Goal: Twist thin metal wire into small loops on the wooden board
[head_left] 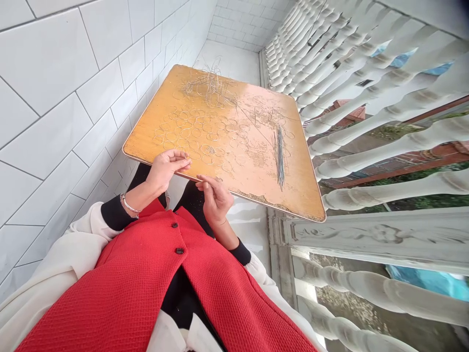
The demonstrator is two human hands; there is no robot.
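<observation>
My left hand (166,167) rests at the near edge of a worn wooden board (256,166), its fingers pinched together on something too thin to make out. Just to its right, my right hand (215,196) is also curled closed near the board's edge, thumb against fingers. Many small wire rings (194,128) lie spread over the board in front of both hands. A bundle of straight wire pieces (280,152) lies to the right, and a loose tangle of wire (207,85) sits at the far side.
A white tiled wall (66,98) runs along the left. A white balustrade (366,98) stands close on the right, with a carved rail (366,237) below it. A red waistcoat (154,278) and cream sleeves fill the foreground.
</observation>
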